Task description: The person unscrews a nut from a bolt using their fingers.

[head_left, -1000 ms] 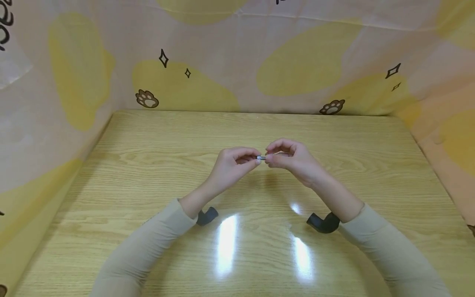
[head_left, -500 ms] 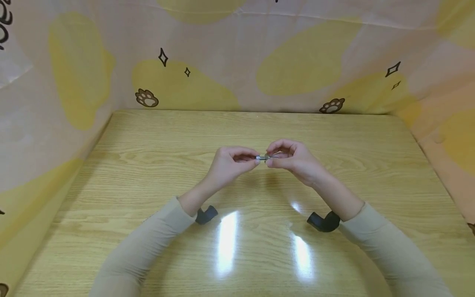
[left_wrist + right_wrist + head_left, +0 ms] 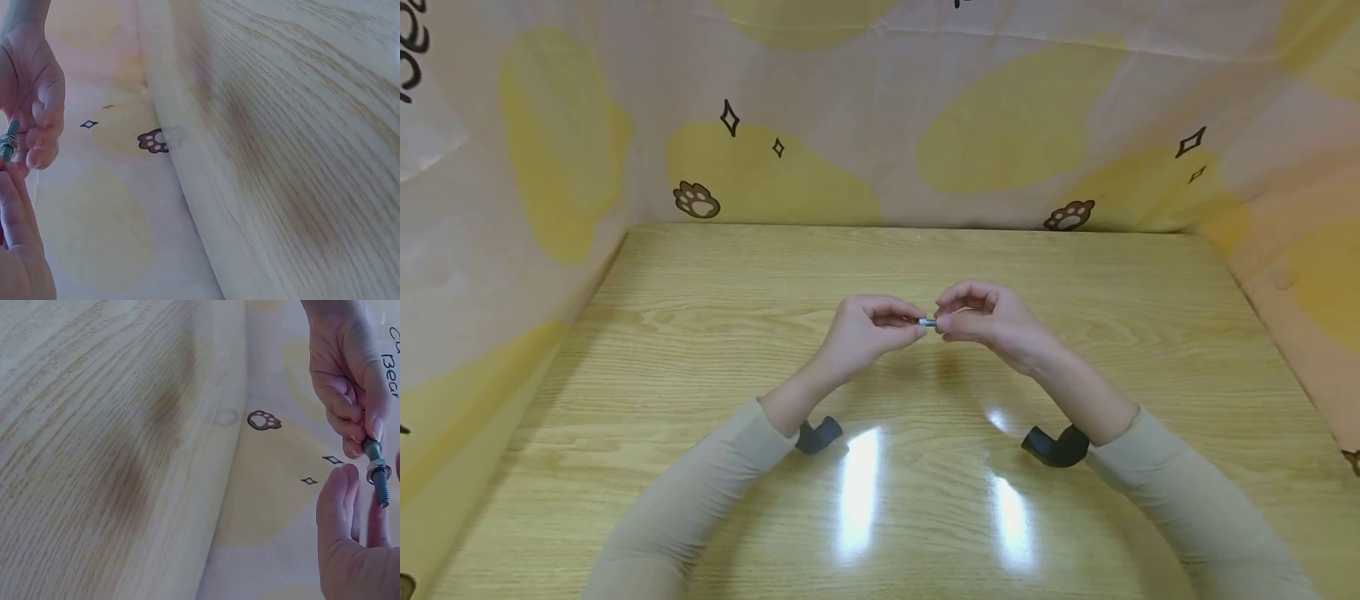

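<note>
Near mid-table in the head view, the left hand [image 3: 867, 335] pinches one end of a small metal bolt [image 3: 927, 322] between thumb and fingertips. In the right wrist view, a nut [image 3: 379, 470] with a washer or flange sits partway along the bolt's threads [image 3: 382, 496], and the left hand [image 3: 350, 369] grips the head end. The right hand [image 3: 1003, 327] is at the other end, its thumb overlapping the nut in the head view. From the right wrist, the nut looks uncovered, with the right hand's fingers [image 3: 339, 500] loosely spread beside it.
Two black bent tube pieces lie on the wooden table [image 3: 925, 517]: one [image 3: 822, 435] beside the left wrist, the other [image 3: 1054, 447] partly under the right forearm. Patterned cloth [image 3: 880, 108] stands behind the table and along its sides.
The right hand's thumb has moved over the nut that showed half a second ago in the head view. The left hand stays nearly still, holding the bolt.
</note>
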`<state>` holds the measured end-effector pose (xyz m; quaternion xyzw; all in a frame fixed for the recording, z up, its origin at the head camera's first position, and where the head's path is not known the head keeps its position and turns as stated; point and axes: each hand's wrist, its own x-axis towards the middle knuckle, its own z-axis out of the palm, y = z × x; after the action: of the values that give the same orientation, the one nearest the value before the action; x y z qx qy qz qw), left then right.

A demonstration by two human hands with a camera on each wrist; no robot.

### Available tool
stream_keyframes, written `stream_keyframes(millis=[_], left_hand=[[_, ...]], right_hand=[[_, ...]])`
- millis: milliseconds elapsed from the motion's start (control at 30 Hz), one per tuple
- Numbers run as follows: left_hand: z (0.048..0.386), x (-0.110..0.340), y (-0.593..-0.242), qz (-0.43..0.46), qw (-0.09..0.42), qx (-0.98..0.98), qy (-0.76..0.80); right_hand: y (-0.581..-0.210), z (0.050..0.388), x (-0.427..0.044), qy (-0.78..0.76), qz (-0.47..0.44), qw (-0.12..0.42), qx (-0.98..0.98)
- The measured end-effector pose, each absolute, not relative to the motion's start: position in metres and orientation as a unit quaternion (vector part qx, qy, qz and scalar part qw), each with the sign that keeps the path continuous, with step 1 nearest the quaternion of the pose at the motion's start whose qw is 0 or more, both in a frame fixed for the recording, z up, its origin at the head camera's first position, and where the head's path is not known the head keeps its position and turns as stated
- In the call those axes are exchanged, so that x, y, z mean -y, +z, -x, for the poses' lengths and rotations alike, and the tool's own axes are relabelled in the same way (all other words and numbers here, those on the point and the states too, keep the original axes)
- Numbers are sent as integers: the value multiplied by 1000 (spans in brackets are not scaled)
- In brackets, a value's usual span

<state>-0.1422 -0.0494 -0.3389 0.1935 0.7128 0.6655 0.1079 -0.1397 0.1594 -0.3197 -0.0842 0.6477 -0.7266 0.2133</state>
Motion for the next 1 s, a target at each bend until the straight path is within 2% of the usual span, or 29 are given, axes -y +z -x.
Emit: stream_keyframes(millis=[200, 467, 667, 1000], left_hand=[[142, 51, -339, -193, 113, -707, 671], [143, 52, -337, -202, 120, -701, 673], [143, 53, -338, -206, 124, -701, 671], [146, 56, -339, -208, 129, -703, 668]], right_hand=[[-319, 139, -158, -725, 64, 235, -644], [-319, 139, -161, -732, 95, 222, -637], [-319, 138, -158, -719, 74, 240, -648], [-320, 139, -158, -715, 93, 219, -658]])
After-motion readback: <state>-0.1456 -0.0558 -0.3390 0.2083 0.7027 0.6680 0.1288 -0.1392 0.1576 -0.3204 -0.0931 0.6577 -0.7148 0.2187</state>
